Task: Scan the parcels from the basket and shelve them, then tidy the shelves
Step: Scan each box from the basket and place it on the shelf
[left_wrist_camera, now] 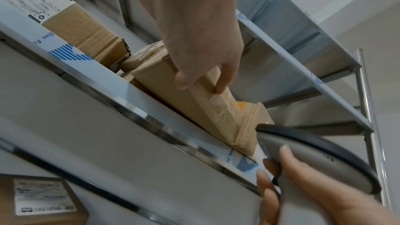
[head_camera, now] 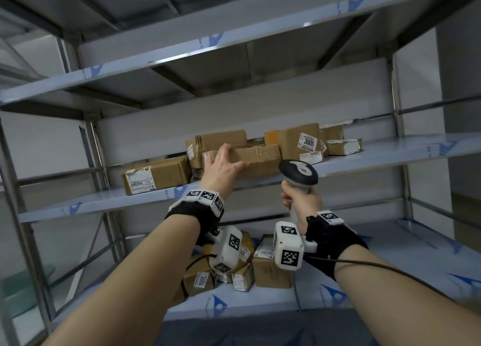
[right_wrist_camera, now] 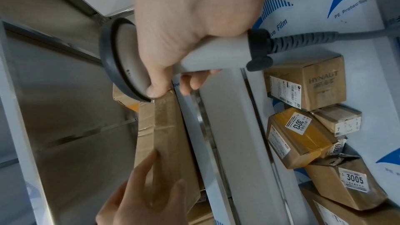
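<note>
Parcels are sitting in a loose cluster on the middle shelf [head_camera: 390, 155] in front of me, and I am working on the long flat brown box [head_camera: 256, 161] at the front of that cluster. My left hand [head_camera: 221, 167] is gripping its left end, thumb along the front face and fingers curled over the top edge; the left wrist view is showing the same pinch on the box's taped edge [left_wrist_camera: 207, 81]. The box is lying on the shelf, touching the cartons behind it, among them one with a 3005 label [head_camera: 308, 141]. A separate labelled carton [head_camera: 156, 175] is sitting just to the left of my hand.

My right hand [head_camera: 303, 201] is wrapped round the handle of the grey barcode scanner [head_camera: 298, 175], holding it upright just below the shelf's front lip, its head near the right end of the long box. In the right wrist view the scanner's cable [right_wrist_camera: 303, 40] is trailing off from the handle base.

On the lower shelf [head_camera: 364, 280] more parcels [head_camera: 270, 270] are lying heaped together, several with numbered stickers.
</note>
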`<state>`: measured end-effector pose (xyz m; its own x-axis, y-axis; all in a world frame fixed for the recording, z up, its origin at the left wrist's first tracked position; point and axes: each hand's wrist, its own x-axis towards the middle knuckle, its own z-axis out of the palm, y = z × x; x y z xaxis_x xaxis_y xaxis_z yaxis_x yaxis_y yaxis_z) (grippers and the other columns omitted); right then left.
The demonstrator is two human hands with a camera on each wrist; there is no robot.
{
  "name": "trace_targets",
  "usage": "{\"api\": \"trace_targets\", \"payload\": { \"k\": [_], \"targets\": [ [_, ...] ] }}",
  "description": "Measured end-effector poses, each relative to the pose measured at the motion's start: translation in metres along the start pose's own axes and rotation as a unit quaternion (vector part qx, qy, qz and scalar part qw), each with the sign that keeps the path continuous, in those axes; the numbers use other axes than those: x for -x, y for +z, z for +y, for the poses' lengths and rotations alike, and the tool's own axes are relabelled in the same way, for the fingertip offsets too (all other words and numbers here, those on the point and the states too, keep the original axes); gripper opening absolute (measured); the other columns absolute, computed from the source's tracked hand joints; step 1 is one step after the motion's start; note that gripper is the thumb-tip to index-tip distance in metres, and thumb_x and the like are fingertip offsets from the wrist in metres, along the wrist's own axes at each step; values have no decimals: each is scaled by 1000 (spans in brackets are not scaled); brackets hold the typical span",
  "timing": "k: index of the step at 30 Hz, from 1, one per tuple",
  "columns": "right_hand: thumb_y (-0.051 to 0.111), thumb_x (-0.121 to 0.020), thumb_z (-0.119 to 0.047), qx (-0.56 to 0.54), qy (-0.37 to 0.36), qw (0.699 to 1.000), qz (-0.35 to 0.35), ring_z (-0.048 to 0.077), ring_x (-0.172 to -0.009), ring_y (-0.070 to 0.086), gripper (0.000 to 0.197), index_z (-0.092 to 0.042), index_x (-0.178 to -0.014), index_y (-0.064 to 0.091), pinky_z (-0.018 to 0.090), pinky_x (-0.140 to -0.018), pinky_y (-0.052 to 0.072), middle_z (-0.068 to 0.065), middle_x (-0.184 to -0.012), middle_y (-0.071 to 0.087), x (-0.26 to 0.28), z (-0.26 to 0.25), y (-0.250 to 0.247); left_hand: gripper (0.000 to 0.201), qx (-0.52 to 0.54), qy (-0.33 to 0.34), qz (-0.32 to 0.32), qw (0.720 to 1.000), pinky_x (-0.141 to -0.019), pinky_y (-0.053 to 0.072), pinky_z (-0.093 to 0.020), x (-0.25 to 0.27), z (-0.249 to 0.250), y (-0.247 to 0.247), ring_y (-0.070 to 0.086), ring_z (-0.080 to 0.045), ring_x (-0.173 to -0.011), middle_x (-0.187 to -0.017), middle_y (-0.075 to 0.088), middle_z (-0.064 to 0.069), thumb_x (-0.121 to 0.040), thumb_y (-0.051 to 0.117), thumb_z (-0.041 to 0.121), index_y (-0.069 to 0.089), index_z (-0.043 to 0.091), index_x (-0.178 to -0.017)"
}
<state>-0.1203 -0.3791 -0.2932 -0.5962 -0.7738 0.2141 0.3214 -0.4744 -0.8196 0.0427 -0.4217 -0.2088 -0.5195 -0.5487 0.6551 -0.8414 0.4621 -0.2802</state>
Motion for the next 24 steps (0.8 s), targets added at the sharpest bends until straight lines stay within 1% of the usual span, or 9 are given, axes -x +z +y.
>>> {"api": "trace_targets", "payload": {
  "k": [2, 4, 6, 8, 11, 16, 19, 21, 24],
  "targets": [
    [73, -84, -14, 1, 3, 1000, -4, 14, -60, 57, 11, -14, -82, 62, 19, -57, 48, 6, -71, 63, 1, -1, 2, 55, -20, -3, -7, 1000, -116, 17, -50, -1, 1, 2, 19, -36, -138, -151, 17, -14, -91, 54, 3, 47, 31, -139],
    [73, -84, -13, 4, 3, 1000, -4, 14, -61, 56, 11, -14, -81, 62, 20, -57, 48, 6, -71, 63, 1, 0, 2, 63, -43, 8, -22, 999, -117, 13, -53, -8, -3, 6, 8, -33, -145, -155, 14, -12, -91, 52, -1, 41, 34, -142],
    [73, -84, -13, 7, 4, 1000, -4, 14, -60, 56, 12, -14, -80, 62, 21, -59, 48, 6, -70, 62, 0, 1, 2, 70, -77, 19, -47, 996, -118, 8, -53, -13, -8, 9, -2, -30, -148, -160, 6, -7, -90, 50, -3, 33, 37, -146],
    [72, -85, -13, 8, 6, 1000, -6, 14, -60, 55, 11, -14, -81, 61, 21, -59, 47, 6, -70, 62, 1, 1, 2, 71, -114, 24, -50, 992, -118, 7, -53, -15, -9, 12, -3, -29, -148, -161, 0, -4, -91, 50, 2, 27, 40, -147],
    [72, -85, -14, 19, 10, 1000, -4, 13, -59, 54, 10, -11, -87, 62, 20, -57, 47, 5, -70, 61, 1, 2, 1, 65, -146, 19, -15, 989, -117, 13, -50, -13, -7, 16, 3, -30, -147, -160, 1, -7, -93, 53, 13, 29, 44, -145],
    [71, -86, -15, 37, 13, 999, -9, 12, -59, 54, 18, -9, -100, 61, 21, -58, 47, 4, -71, 61, 7, 0, 4, 51, -138, -6, 30, 990, -105, 27, -45, -8, 2, 16, 29, -33, -130, -144, 28, -12, -95, 50, 23, 39, 44, -140],
    [72, -86, -18, 57, 14, 998, -6, 11, -58, 54, 16, -11, -95, 61, 23, -60, 47, 3, -69, 61, 9, 0, 4, 51, -94, -31, 25, 995, -99, 36, -47, -8, 2, 16, 33, -35, -124, -137, 31, -13, -94, 53, 16, 43, 39, -138],
    [72, -85, -21, 67, 17, 998, -8, 11, -57, 53, 16, -12, -91, 60, 23, -61, 47, 2, -69, 62, 9, 1, 5, 51, -53, -42, 29, 997, -89, 44, -43, -7, 0, 18, 35, -34, -121, -133, 33, -14, -92, 55, 10, 47, 33, -136],
    [72, -86, -20, 66, 16, 998, -3, 10, -57, 54, 15, -16, -80, 58, 22, -61, 47, 3, -69, 62, 8, 2, 4, 53, -25, -35, 32, 999, -75, 47, -37, -7, -5, 20, 35, -32, -120, -130, 33, -14, -87, 56, 0, 49, 24, -134]
  ]
}}
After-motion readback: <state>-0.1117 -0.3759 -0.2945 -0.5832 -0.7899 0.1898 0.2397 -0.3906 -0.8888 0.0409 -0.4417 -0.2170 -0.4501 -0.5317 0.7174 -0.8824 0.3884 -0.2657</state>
